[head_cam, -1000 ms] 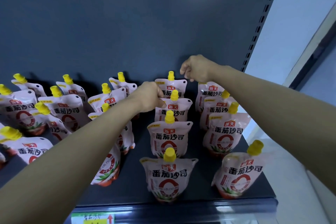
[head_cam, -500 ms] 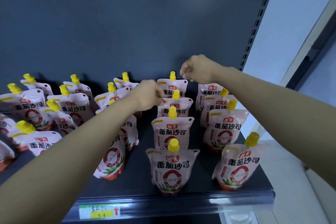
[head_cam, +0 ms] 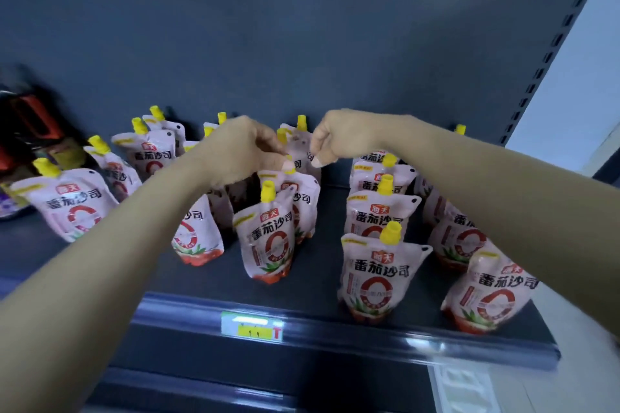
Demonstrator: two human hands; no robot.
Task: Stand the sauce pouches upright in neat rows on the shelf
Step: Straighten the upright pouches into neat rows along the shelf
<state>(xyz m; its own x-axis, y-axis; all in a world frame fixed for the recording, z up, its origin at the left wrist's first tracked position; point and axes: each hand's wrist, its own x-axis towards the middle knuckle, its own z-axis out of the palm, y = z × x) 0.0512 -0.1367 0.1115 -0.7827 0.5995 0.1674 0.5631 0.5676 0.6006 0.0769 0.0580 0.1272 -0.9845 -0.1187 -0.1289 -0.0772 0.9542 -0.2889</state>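
Dark grey metal shelf [head_cam: 318, 298], seen from above and in front. Pink-and-white plastic sauce pouches [head_cam: 379, 275] with yellow screw caps stand on it in columns running near to far.

Your left hand [head_cam: 248, 147] reaches in over the middle column. Thumb and forefinger are in a narrow pinch on the yellow cap of the second pouch [head_cam: 303, 204]. That one sits just behind the near middle pouch [head_cam: 268, 235]. Your other fingers are curled. The near middle pouch stands on its base, slightly tilted.

Your right hand [head_cam: 339, 137] is just right of the left, close but apart. Fingers curled tight, thumb pressed to forefinger, pinching the upper right edge of the far pouch [head_cam: 298, 144]. That pouch stands near the grey back panel [head_cam: 302, 43].

Right of your hands: a straight column of three upright pouches, then another column partly hidden under your right forearm.

Left of your hands: pouches less orderly, several tilted, with one leaning pouch [head_cam: 67, 204] at the left.

Far left: blurred dark and red items [head_cam: 27, 124], too smeared to identify.

Green-and-yellow price label [head_cam: 251, 327] on the shelf's front rail.
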